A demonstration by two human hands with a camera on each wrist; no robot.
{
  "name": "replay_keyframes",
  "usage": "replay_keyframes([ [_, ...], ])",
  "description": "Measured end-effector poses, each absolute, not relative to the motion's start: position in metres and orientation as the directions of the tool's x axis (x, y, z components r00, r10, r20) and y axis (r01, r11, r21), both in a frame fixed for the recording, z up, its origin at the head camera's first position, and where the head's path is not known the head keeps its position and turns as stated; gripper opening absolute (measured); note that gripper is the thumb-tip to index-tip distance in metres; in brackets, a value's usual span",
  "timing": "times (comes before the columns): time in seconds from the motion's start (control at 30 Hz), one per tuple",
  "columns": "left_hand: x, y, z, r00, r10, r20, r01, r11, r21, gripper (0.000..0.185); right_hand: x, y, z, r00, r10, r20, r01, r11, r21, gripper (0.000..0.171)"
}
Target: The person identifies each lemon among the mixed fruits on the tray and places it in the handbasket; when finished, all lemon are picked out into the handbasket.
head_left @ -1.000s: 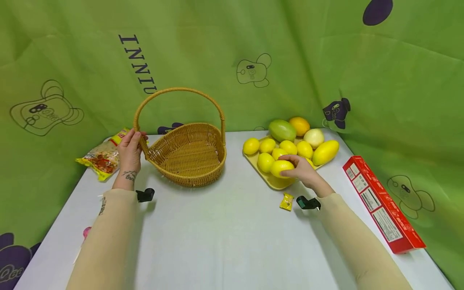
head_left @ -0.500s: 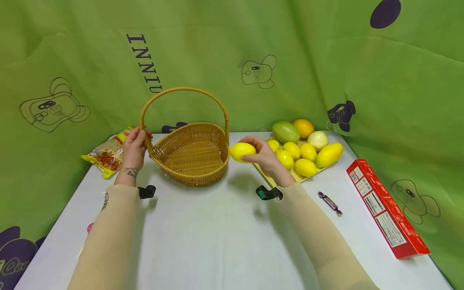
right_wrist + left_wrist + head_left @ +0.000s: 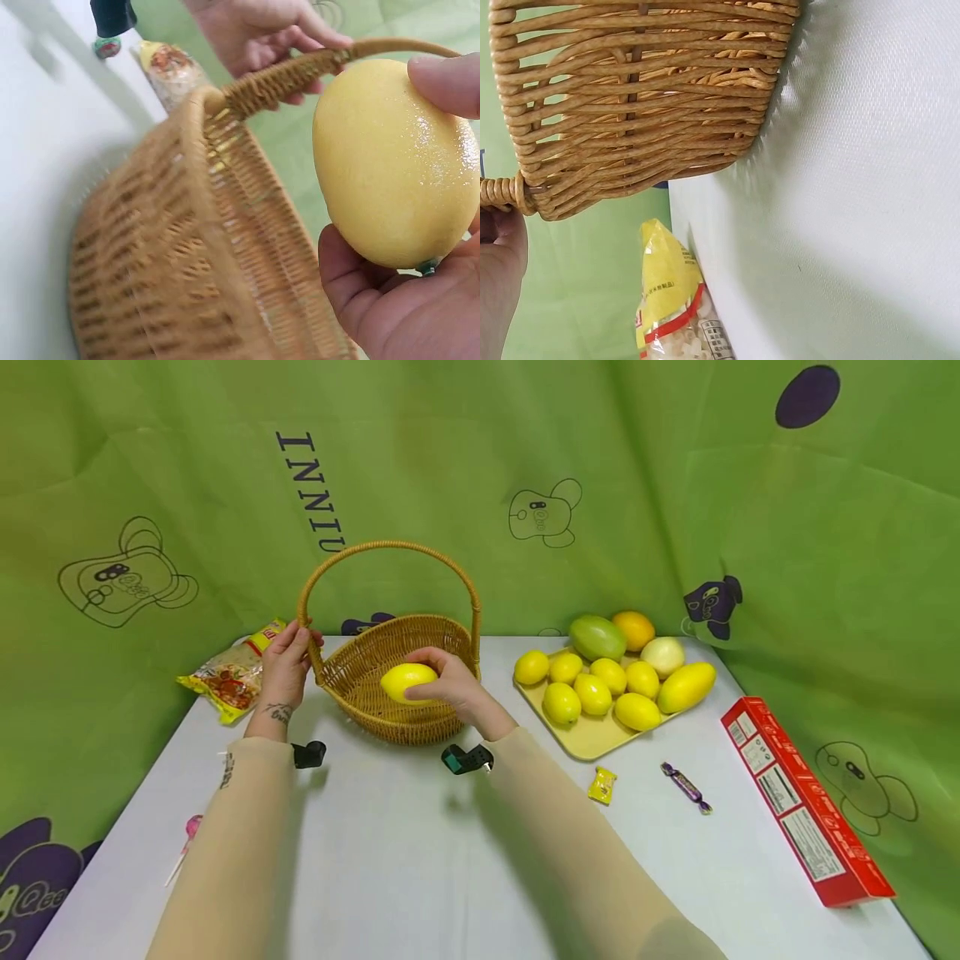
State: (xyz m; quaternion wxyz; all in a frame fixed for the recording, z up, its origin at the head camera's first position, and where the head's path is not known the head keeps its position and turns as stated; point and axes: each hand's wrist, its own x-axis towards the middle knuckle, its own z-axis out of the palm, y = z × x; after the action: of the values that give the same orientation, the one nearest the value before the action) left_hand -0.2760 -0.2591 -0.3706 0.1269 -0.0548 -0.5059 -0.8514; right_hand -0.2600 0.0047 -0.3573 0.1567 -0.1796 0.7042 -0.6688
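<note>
The basket (image 3: 397, 681) is steadied at its handle by the gripping left hand (image 3: 285, 672); a lemon (image 3: 407, 682) is grasped above it by the right hand (image 3: 450, 685).

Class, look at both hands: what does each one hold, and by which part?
The right hand grips a yellow lemon round its middle, above the basket. The left hand holds the basket where its handle meets the rim.

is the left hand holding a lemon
No, the left hand grips the basket handle; the lemon is in the right hand.
</note>
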Motion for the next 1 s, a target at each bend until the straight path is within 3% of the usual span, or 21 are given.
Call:
replay_keyframes([
  [0.37, -0.276, -0.256, -0.371, -0.963, -0.156, 0.221, 0.268, -0.457, 0.848, 0.016, -0.262, -0.021, -0.368, -0.885, -0.464, -0.039, -0.011, 0.106, -0.994, 0.048],
  [0.7, -0.276, -0.259, -0.372, -0.956, -0.18, 0.23, 0.288, -0.452, 0.844, 0.016, -0.261, -0.013, -0.365, -0.904, -0.426, 0.036, -0.08, 0.086, -0.993, 0.046],
  [1.0, -0.277, -0.259, -0.373, -0.955, -0.17, 0.245, 0.297, -0.466, 0.834, 0.017, -0.256, 0.031, -0.358, -0.91, -0.386, 0.148, -0.156, -0.01, -0.988, 0.049],
])
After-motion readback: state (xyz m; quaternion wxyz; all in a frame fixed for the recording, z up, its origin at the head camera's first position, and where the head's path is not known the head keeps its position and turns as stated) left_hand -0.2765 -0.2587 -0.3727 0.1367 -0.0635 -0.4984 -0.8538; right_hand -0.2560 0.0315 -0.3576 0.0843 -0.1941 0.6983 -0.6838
